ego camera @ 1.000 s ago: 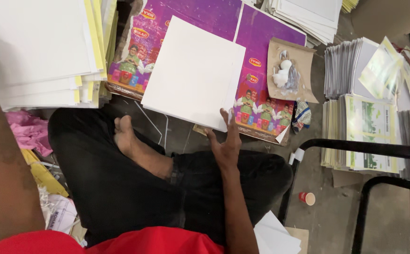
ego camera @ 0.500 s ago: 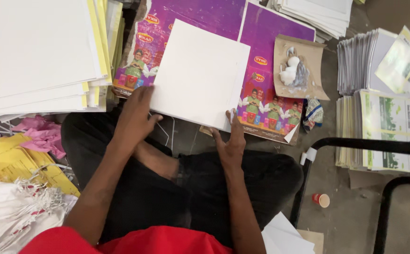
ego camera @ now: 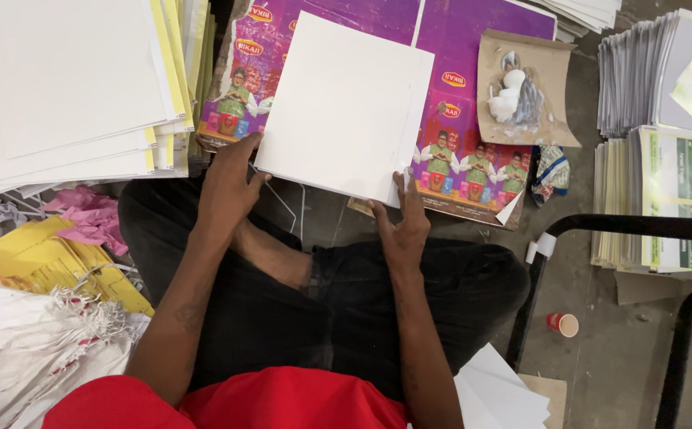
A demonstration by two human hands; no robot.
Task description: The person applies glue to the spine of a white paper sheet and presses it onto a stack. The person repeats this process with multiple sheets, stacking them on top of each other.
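Observation:
A white square card (ego camera: 346,103) lies tilted on a purple printed sheet (ego camera: 473,87) on the floor in front of my crossed legs. My left hand (ego camera: 227,187) grips the card's near left corner, thumb and fingers on its edge. At the card's near right corner my right hand (ego camera: 401,222) pinches the edge. A second white sheet edge shows along the card's right side.
A tall stack of white and yellow sheets (ego camera: 68,87) sits at the left. A brown paper with white glue blobs (ego camera: 520,87) lies at the right. Stacks of printed paper (ego camera: 663,159), a black metal frame (ego camera: 600,230), a small red cup (ego camera: 562,324), pink and yellow scraps (ego camera: 84,222).
My left hand came down from the left stack and took the card's left corner. The right hand stayed on the near right corner.

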